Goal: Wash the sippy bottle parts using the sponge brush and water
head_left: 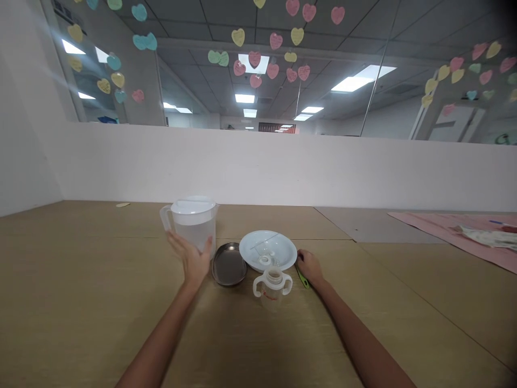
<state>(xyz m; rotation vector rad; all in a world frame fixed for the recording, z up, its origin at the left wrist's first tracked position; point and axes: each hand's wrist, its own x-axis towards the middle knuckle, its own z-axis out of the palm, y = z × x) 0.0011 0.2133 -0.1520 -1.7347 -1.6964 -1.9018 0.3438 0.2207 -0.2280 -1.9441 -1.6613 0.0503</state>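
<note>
My left hand (pixel 190 260) is cupped against the front of a clear lidded pitcher (pixel 195 226), thumb on its right side and fingers toward its handle. The pitcher stands upright. My right hand (pixel 310 267) is closed beside the white bowl's right rim, on a utensil with a green handle (pixel 302 277); its other end is hidden. Between my hands are an oval metal dish (pixel 229 265) and the white bowl (pixel 252 243), which holds small clear and white parts (pixel 265 260). A clear baby bottle (pixel 272 290) with two white handles stands uncapped before the bowl.
Everything stands on a wide brown table (pixel 226 350) against a white wall (pixel 258 167). A pink cloth (pixel 440 231) with a white cloth (pixel 488 236) and a blue pen lies at the far right. Heart-shaped notes (pixel 254 59) dot the glass above.
</note>
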